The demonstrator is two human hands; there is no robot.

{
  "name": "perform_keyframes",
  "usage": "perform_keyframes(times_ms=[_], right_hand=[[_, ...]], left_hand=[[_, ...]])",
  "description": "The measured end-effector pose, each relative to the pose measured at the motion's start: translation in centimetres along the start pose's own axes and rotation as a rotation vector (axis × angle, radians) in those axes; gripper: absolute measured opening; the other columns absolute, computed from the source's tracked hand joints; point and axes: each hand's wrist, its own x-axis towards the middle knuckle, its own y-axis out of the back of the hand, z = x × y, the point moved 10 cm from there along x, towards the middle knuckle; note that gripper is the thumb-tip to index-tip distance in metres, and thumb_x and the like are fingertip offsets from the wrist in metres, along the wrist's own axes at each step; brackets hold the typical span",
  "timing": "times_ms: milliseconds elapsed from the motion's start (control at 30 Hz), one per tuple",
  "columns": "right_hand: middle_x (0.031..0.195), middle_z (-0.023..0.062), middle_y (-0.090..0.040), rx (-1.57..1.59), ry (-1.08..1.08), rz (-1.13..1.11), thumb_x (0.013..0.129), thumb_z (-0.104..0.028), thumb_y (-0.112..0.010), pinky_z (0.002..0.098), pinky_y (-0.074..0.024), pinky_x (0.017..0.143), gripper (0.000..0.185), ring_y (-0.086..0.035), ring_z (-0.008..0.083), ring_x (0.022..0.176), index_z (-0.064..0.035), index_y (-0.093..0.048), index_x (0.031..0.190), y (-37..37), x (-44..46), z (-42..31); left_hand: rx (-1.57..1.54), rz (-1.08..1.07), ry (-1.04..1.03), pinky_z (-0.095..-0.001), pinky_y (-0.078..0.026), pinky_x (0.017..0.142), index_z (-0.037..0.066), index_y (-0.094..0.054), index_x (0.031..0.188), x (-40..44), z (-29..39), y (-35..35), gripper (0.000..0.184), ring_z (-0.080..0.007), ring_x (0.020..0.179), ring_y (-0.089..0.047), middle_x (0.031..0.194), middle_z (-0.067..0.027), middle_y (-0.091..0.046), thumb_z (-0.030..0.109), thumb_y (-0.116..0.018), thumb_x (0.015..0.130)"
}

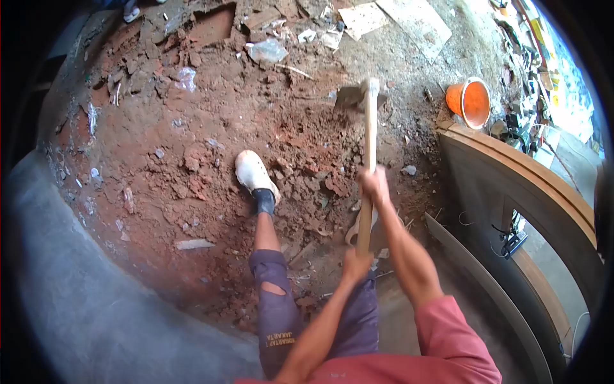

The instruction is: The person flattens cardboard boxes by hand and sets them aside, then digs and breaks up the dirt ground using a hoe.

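Note:
A hoe (370,134) with a pale wooden handle stretches forward from my body. Its wide metal blade (349,97) is at the far end, over or against the loose reddish soil (307,144); contact cannot be made out. My right hand (374,184) is closed around the middle of the handle. Lower down, near my thigh, my left hand (357,265) grips the handle's near end. One foot in a white clog (252,171) stands on the broken soil, left of the handle. My other foot is mostly hidden below the hands.
An orange bucket (472,102) lies tipped at the upper right, beside a grey wooden-edged panel (505,173). Flat pale sheets (416,25) and plastic scraps (267,51) lie beyond the soil. A smooth grey surface (96,275) borders the left. Another person's shoe (131,14) shows at the top left.

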Motion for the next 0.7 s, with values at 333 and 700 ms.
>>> perform_keyframes(times_ms=[333, 700], right_hand=[[0.055, 0.0032, -0.050, 0.321, 0.184, -0.008, 0.076, -0.012, -0.053, 0.0269, -0.0431, 0.042, 0.012, -0.050, 0.0123, 0.043, -0.0011, -0.055, 0.074, 4.5, 0.3, -14.1], [0.057, 0.0019, -0.048, 0.383, -0.271, -0.201, 0.069, -0.003, -0.059, 0.0287, -0.0405, 0.040, 0.012, -0.046, 0.0117, 0.043, -0.0016, -0.050, 0.078, -1.3, -15.4, 4.6]], left_hand=[[-0.047, -0.005, -0.293, -0.0396, -0.050, 0.060, 0.000, -0.062, 0.097, 4.3, 11.7, 3.2, 0.030, -0.0232, 0.066, -0.065, 0.069, -0.0156, -0.064, 0.014, -0.065, 0.071], [-0.213, 0.032, 0.049, -0.0316, -0.045, 0.041, 0.004, -0.055, 0.071, -14.8, -8.2, -2.5, 0.013, -0.0144, 0.044, -0.055, 0.054, -0.0047, -0.055, 0.008, -0.067, 0.074]])
